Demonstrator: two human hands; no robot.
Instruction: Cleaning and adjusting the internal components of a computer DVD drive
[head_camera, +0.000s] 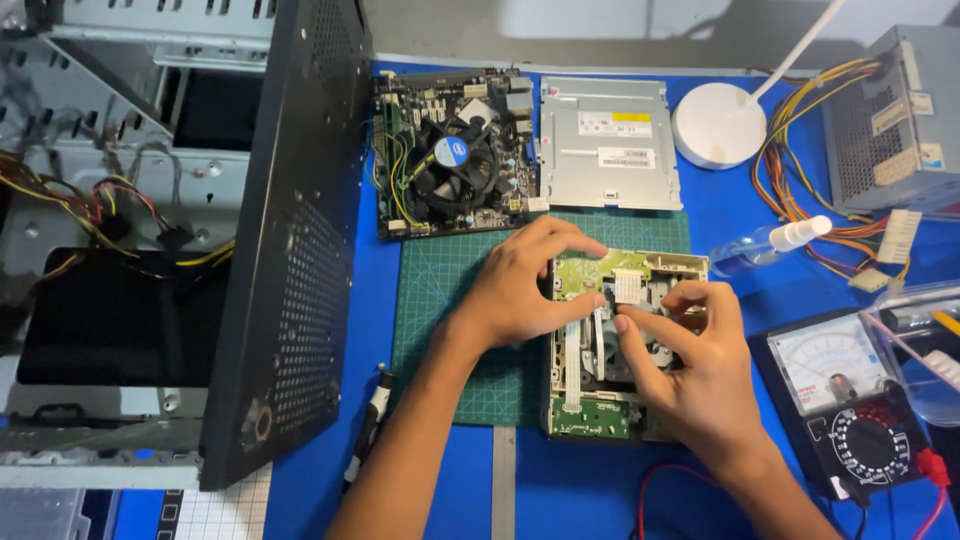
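An opened disc drive (590, 385) with a beige frame, green circuit boards and a white ribbon cable lies on a green cutting mat (450, 290). My left hand (520, 285) rests on the drive's left side, thumb and fingers pinching a grey part at its middle. My right hand (690, 365) comes in from the right, its fingers closed on the same grey mechanism (610, 325) inside the drive. What lies under my palms is hidden.
An open black computer case (290, 230) with loose wires fills the left. Behind the mat sit a motherboard with fan (450, 155) and a closed silver drive (610, 145). A lamp base (718, 125), power supply (890, 115), spray bottle (770, 245), multimeter (845, 395) and screwdriver (368, 425) lie around.
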